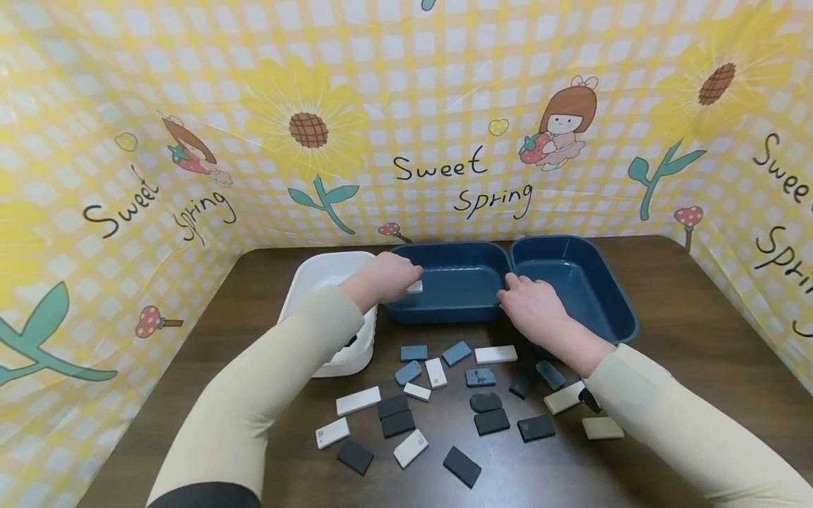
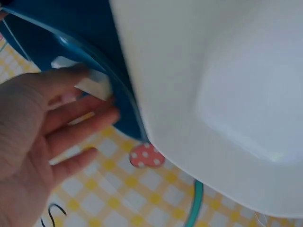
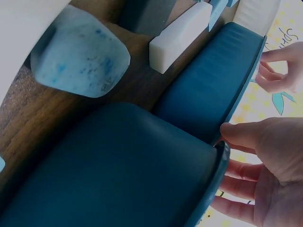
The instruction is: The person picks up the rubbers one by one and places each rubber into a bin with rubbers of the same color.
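Note:
In the head view my left hand point(image 1: 387, 277) is over the left end of the middle blue bin point(image 1: 444, 316). It pinches a small white block point(image 1: 416, 287) between thumb and fingers, and the left wrist view shows this block point(image 2: 97, 89) too, with the other fingers spread. Where the middle bin meets the right blue bin point(image 1: 610, 282), my right hand point(image 1: 536, 307) holds the adjoining rims. Up close in the right wrist view, the thumb point(image 3: 236, 132) lies at the middle bin's edge, with fingers beside the right bin's rim; the exact contact is partly hidden.
A white bin point(image 1: 368, 353) stands left of the blue bins. Several flat white, black, blue-grey and beige blocks lie on the brown table point(image 1: 254, 296) in front, including a black block point(image 1: 462, 466) near the front. A yellow checked cloth point(image 1: 406, 120) hangs behind and at both sides.

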`<state>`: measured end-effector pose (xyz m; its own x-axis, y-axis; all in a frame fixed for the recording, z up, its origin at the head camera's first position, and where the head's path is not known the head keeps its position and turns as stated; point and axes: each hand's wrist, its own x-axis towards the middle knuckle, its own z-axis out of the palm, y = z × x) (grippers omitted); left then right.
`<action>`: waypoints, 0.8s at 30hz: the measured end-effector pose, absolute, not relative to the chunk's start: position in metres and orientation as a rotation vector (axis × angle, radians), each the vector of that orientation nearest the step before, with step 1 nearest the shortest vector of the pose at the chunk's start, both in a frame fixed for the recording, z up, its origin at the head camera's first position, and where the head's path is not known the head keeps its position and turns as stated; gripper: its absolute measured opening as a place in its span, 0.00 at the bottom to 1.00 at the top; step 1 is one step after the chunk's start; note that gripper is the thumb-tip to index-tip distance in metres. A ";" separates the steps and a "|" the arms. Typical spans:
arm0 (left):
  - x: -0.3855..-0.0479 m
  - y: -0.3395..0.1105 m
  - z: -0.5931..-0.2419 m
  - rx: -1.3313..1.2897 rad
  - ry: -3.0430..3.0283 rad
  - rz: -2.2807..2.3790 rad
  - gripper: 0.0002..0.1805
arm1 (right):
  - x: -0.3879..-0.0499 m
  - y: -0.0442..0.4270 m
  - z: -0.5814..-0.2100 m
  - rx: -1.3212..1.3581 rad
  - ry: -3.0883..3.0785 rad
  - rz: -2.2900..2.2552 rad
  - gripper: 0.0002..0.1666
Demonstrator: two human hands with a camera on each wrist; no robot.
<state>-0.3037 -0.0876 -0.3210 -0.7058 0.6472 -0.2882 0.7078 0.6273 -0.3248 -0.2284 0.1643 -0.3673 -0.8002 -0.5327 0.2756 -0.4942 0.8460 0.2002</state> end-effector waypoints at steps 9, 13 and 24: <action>-0.305 -0.065 -0.330 0.923 2.639 -0.594 0.12 | -0.227 0.164 -0.369 0.758 -2.694 -0.174 0.05; -0.309 -0.067 -0.337 0.824 2.599 -0.515 0.12 | -0.227 0.163 -0.370 0.754 -2.683 -0.183 0.04; -0.320 -0.069 -0.353 0.733 2.575 -0.518 0.13 | -0.227 0.161 -0.368 0.742 -2.725 -0.192 0.05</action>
<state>-0.3195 -0.0690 -0.3532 -0.7770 0.4097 -0.4780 0.5625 0.7927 -0.2350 -0.2274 0.1613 -0.3679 -0.8178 -0.5136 0.2599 -0.4721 0.8568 0.2074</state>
